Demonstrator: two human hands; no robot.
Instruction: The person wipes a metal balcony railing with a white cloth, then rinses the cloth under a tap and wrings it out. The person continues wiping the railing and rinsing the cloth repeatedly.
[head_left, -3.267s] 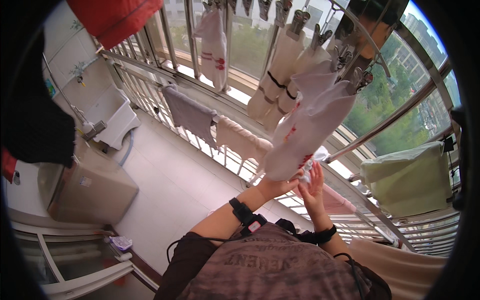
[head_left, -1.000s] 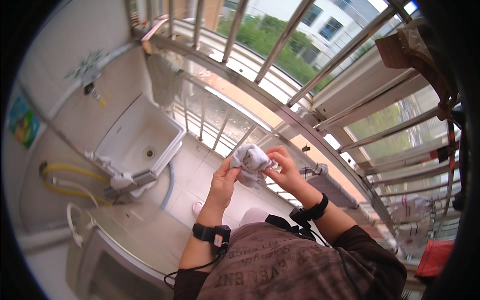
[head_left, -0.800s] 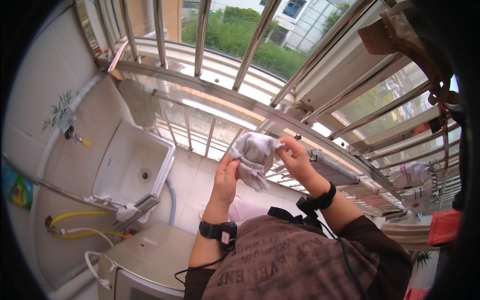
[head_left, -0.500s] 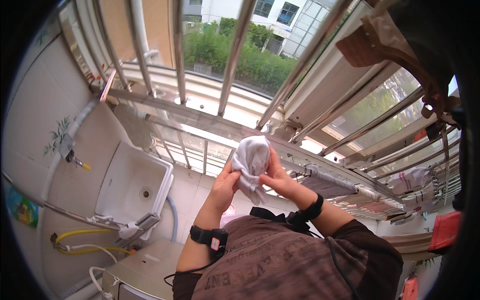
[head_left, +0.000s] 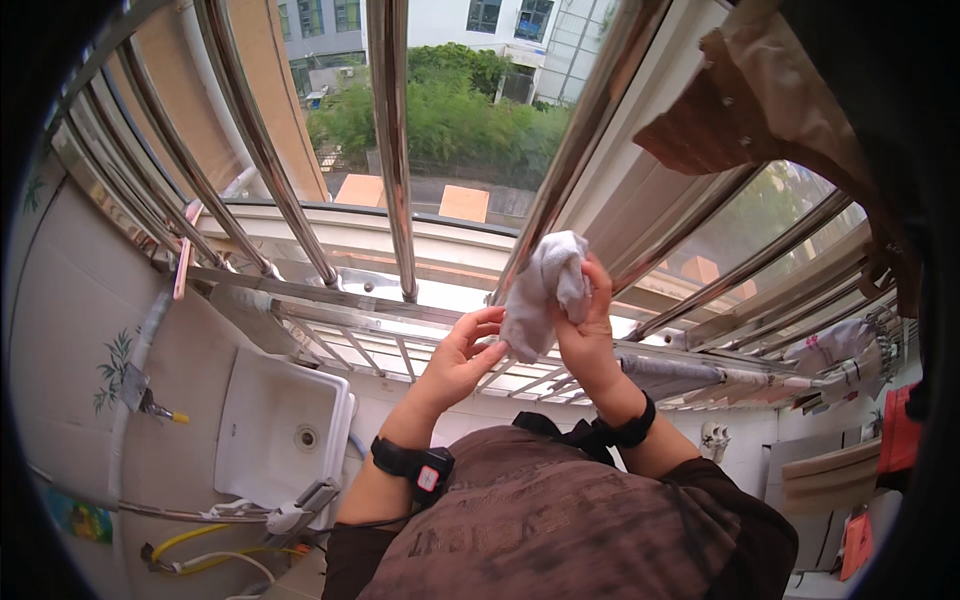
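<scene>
A crumpled light grey cloth point(head_left: 540, 300) hangs in front of the metal window bars, bunched at the top with a loose lower end. My right hand point(head_left: 590, 335) is closed on its right side, fingers partly behind the fabric. At its lower left edge is my left hand point(head_left: 460, 360), thumb and fingers apart, their tips at or just touching the cloth. Each wrist wears a black strap, and the left one carries a small device.
Upright metal bars point(head_left: 395, 150) span the window, with a rail point(head_left: 330, 290) along their foot. A white sink point(head_left: 320, 395) and a tap point(head_left: 160, 408) stand at left. Laundry point(head_left: 670, 375) hangs along the right, and a brown garment point(head_left: 690, 110) is at upper right.
The cloth has moved up and to the right with my right hand. My left hand has loosened from it, its fingers spreading. The view has shifted too.
</scene>
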